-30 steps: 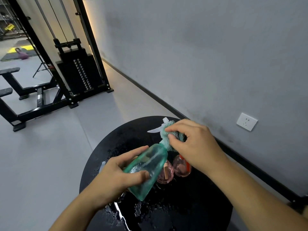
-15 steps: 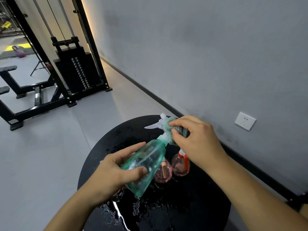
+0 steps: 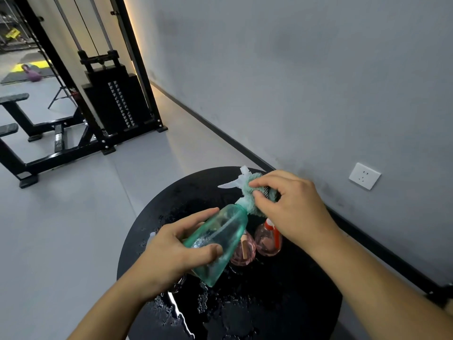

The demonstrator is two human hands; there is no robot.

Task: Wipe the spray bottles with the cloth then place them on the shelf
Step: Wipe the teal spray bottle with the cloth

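My left hand [image 3: 169,256] grips the body of a translucent green spray bottle [image 3: 220,239], held tilted above a round black table [image 3: 282,303]. My right hand [image 3: 291,207] pinches a green cloth [image 3: 252,192] wrapped around the bottle's neck and white trigger head [image 3: 235,181]. Under the green bottle stand two pink spray bottles: one [image 3: 244,250] mostly hidden, the other [image 3: 267,238] with a red-and-white sprayer. A white nozzle of another bottle [image 3: 150,238] peeks out behind my left hand. No shelf is in view.
Water drops and puddles [image 3: 179,312] cover the table top. A grey wall with a white socket [image 3: 364,176] runs along the right. A black cable weight machine [image 3: 115,101] and bench stand on the grey floor at the back left.
The view has shifted slightly. My right hand has worked the cloth a little around the sprayer neck; the green bottle stays tilted in my left hand.
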